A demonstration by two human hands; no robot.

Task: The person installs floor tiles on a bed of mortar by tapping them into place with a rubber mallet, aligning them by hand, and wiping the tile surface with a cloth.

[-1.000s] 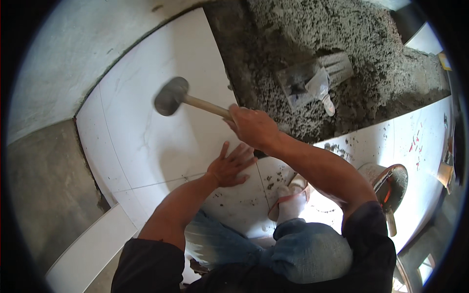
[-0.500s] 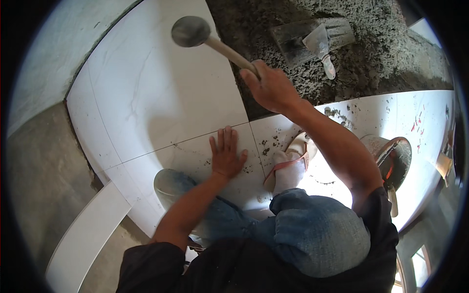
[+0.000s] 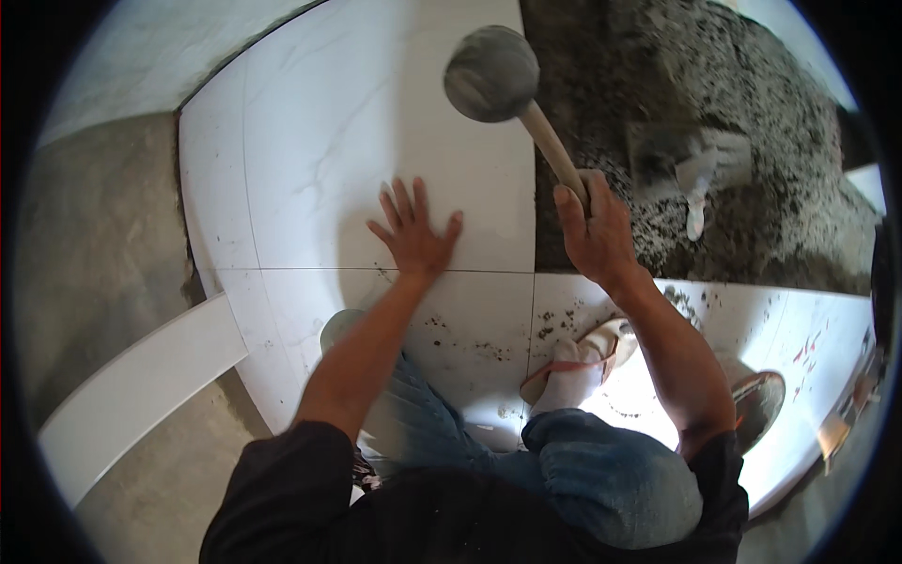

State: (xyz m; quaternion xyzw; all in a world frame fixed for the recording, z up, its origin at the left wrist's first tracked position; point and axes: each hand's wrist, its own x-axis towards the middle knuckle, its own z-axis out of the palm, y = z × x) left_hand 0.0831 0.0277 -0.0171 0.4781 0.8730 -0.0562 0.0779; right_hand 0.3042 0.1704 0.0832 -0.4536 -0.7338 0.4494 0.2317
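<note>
A rubber mallet (image 3: pixel 491 74) with a round grey head and a wooden handle is raised over the right part of a large white tile (image 3: pixel 329 179). My right hand (image 3: pixel 599 230) is wrapped round the handle's lower end, above the mortar's edge. On the same tile, near the joint on its near side, my left hand (image 3: pixel 415 235) lies with its fingers spread and holds nothing. Beyond my right hand a putty knife (image 3: pixel 695 193) rests across a flat trowel (image 3: pixel 658 160) on the rough grey mortar (image 3: pixel 789 169).
Crumbs of mortar (image 3: pixel 564 324) dot the nearer tiles beside my sandalled foot (image 3: pixel 578 367). A bucket (image 3: pixel 759 409) stands at the right by my forearm. A white tile strip (image 3: pixel 141 395) lies on the left, and a wall (image 3: pixel 169 47) rises at the far left.
My left hand has moved forward from the near tile over the joint onto the large tile, its fingers spreading. The mallet has swung so its head is more upright; the view has shifted.
</note>
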